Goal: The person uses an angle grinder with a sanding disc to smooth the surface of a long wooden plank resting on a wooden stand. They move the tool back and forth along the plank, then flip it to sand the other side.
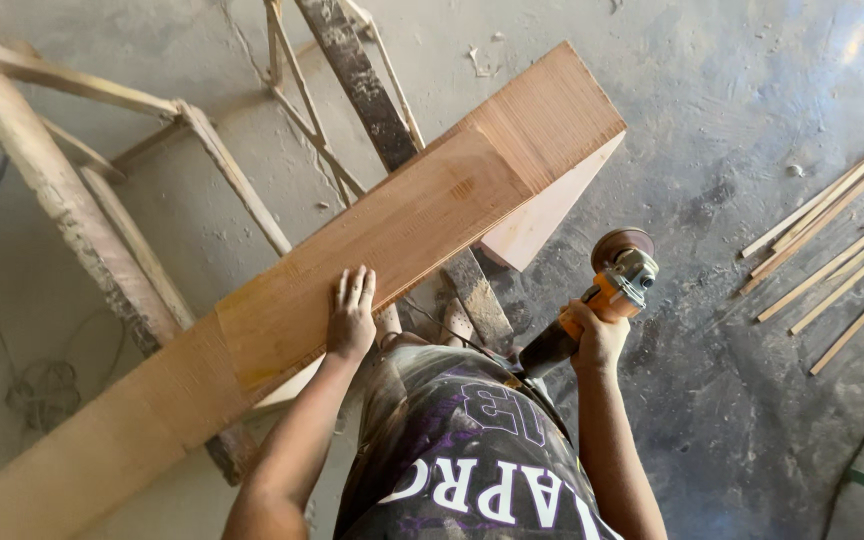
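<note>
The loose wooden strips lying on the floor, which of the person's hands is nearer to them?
Right. The right hand, gripping an orange angle grinder, is on the same side as the wooden strips, apart from them. The left hand rests flat on the long plank, farther away.

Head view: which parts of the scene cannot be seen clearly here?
- Long wooden plank: its lower-left end is cut off by the frame edge.
- Angle grinder: right hand covers its grip; disc face hidden.
- Wooden trestle: mostly hidden under the plank.

Long reddish-brown wooden board (372, 250) is lying flat and running diagonally from lower left to upper right, its middle stretch smoother and lighter. Orange angle grinder (612, 290) with a round sanding disc is hanging clear of the board's near edge.
</note>
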